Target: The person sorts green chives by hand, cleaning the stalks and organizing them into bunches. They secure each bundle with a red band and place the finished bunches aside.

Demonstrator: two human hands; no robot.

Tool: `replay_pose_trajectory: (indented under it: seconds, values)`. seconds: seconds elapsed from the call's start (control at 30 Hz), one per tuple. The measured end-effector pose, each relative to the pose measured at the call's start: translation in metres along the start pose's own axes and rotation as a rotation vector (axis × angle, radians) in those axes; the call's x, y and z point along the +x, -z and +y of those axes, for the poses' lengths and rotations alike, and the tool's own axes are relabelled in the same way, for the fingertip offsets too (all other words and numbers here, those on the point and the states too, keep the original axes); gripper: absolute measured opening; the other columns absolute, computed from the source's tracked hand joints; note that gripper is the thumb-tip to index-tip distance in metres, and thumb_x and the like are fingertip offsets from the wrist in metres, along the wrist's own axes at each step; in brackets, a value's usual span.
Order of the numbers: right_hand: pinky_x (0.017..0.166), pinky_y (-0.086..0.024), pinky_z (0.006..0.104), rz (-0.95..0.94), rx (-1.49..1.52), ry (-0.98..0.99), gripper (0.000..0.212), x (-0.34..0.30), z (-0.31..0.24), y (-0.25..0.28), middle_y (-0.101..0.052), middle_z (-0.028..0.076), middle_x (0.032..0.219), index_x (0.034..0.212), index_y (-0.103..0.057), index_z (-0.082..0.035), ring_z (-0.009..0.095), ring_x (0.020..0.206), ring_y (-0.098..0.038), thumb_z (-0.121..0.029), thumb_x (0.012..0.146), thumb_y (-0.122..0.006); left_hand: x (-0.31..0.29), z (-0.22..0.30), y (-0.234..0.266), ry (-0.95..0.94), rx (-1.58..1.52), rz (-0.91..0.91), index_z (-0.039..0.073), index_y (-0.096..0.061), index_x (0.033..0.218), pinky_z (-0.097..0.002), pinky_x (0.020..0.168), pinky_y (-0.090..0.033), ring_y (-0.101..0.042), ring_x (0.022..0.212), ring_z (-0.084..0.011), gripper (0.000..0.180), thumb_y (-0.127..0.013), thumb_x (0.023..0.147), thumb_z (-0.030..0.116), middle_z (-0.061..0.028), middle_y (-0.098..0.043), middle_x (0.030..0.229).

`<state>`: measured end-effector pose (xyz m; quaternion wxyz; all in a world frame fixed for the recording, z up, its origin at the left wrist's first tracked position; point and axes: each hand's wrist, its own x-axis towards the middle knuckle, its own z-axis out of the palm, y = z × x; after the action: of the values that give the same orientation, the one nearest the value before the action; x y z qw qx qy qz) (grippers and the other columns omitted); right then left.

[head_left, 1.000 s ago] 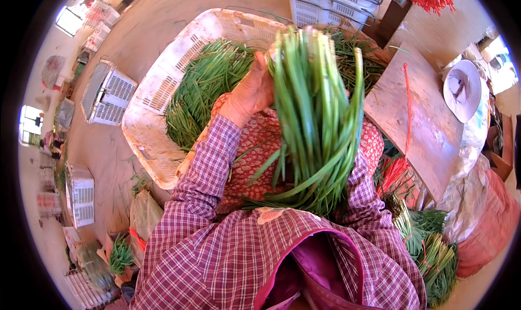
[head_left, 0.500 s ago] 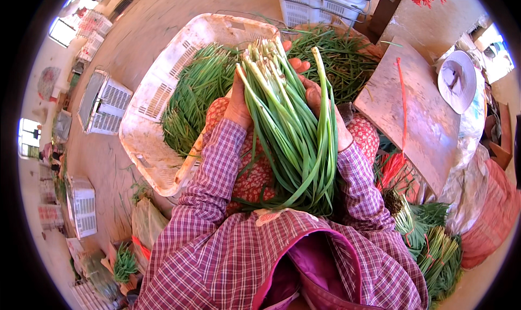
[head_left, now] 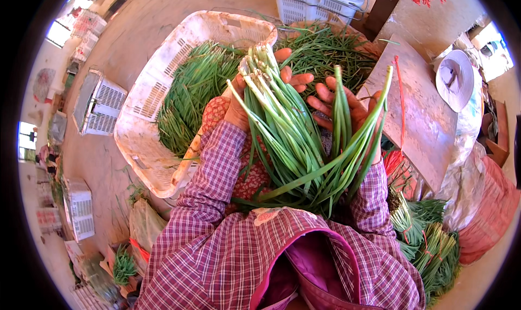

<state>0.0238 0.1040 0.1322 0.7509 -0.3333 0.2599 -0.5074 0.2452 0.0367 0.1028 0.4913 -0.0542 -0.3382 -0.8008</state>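
My left hand (head_left: 237, 113) is under and around a thick bunch of garlic chives (head_left: 285, 120), its thumb side at the left and its fingertips showing beyond the right side. The pale root ends point away from me, and the green leaves trail down to my lap. Palm up beside the bunch, my right hand (head_left: 359, 113) has its fingers spread. A few loose chive stalks (head_left: 341, 112) lie across its palm without the fingers closing round them. Their leaves meet those of the main bunch near my chest.
A dirty white plastic basket (head_left: 135, 139) with a heap of chives stands at left. Another chive pile (head_left: 325, 52) lies ahead. On the right are a board (head_left: 420, 109) with a red tie, a pale hat (head_left: 456, 81) and tied chive bundles (head_left: 437, 253).
My right hand has moved right, away from the main bunch, and its fingers have spread. A few stalks have shifted right with it. My left hand stays on the bunch.
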Motion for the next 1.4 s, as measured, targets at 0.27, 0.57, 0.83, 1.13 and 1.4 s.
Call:
replay_pose_trajectory:
  seconds: [0.27,0.57,0.83,1.13,1.4]
  values:
    - [0.076,-0.048,0.0283,0.143,-0.506,0.271,0.037,0.016,0.016,-0.023,-0.064,0.008,0.099,0.122,-0.056,0.000,0.014,0.088,-0.057,-0.027,0.104,-0.039,0.006,-0.005,-0.017,-0.011,0.095,0.124,0.002,-0.023,0.148,-0.0529,0.089,-0.055,-0.057,0.115,-0.0411,0.115,-0.080,0.065,0.059,-0.0279,-0.046,0.136]
    - [0.063,-0.049,0.0443,0.286,-1.475,0.552,0.021,0.017,0.010,-0.041,-0.065,0.016,0.085,0.101,-0.066,-0.006,0.037,0.074,-0.063,-0.022,0.093,-0.055,-0.001,0.002,-0.019,0.047,0.145,0.189,0.003,-0.020,0.150,-0.0470,0.094,-0.053,-0.057,0.116,-0.0353,0.120,-0.081,0.064,0.060,-0.0286,-0.048,0.134]
    - [0.083,-0.052,0.0259,-0.059,0.063,-0.061,0.052,0.019,0.003,-0.005,-0.065,0.010,0.113,0.135,-0.046,0.005,0.016,0.098,-0.064,-0.037,0.103,-0.042,-0.005,-0.008,-0.021,-0.013,0.086,0.218,0.011,-0.033,0.146,-0.0560,0.096,-0.049,-0.048,0.124,-0.0446,0.098,-0.067,0.073,0.069,-0.0266,-0.044,0.140]
    - [0.092,-0.052,0.0431,-0.149,0.288,-0.149,0.094,0.022,-0.002,0.024,-0.050,0.020,0.136,0.149,-0.026,-0.012,0.031,0.118,-0.056,-0.075,0.083,-0.046,-0.004,-0.012,-0.007,-0.020,0.084,0.074,0.013,-0.034,0.143,-0.0571,0.092,-0.051,-0.049,0.122,-0.0452,0.093,-0.068,0.075,0.066,-0.0288,-0.046,0.137]
    - [0.092,-0.051,0.0411,-0.092,0.093,-0.010,0.101,0.014,-0.019,0.021,-0.045,0.016,0.143,0.151,-0.024,-0.013,0.029,0.121,-0.054,-0.079,0.079,-0.049,-0.006,-0.010,-0.006,0.000,0.150,0.154,0.007,-0.036,0.141,-0.0524,0.086,-0.056,-0.059,0.111,-0.0423,0.095,-0.073,0.073,0.062,-0.0299,-0.052,0.129]
